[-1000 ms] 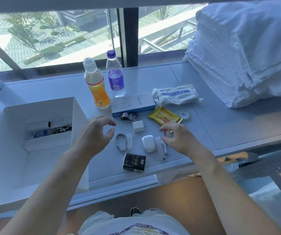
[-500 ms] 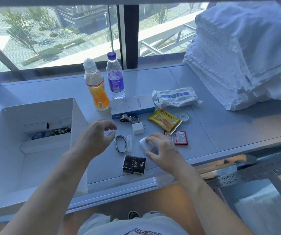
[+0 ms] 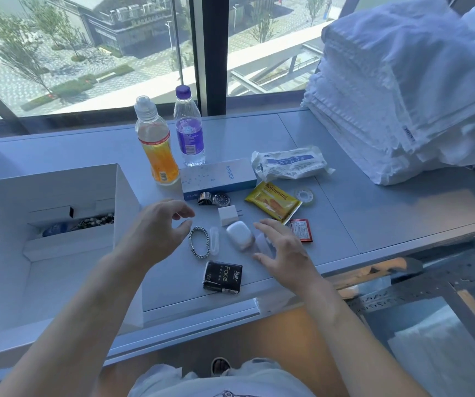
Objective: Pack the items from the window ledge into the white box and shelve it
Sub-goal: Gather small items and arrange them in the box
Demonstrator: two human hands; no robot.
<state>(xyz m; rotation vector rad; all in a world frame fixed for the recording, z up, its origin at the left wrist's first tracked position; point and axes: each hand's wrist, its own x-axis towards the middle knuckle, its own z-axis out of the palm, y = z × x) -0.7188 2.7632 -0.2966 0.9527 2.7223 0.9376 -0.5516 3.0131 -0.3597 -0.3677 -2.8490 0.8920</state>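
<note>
Two hands hover over the clutter, and neither grip has anything yet: my left hand (image 3: 156, 233) hangs loosely curled beside the chain bracelet (image 3: 199, 245), my right hand (image 3: 280, 250) is spread just beside the white earbud case (image 3: 240, 234). I judge that smooth case could slip from a hurried pinch and knock the small clear piece (image 3: 214, 240) off the window ledge (image 3: 373, 224). The white box (image 3: 58, 179) sits left, holding beads and something blue in its inner tray.
</note>
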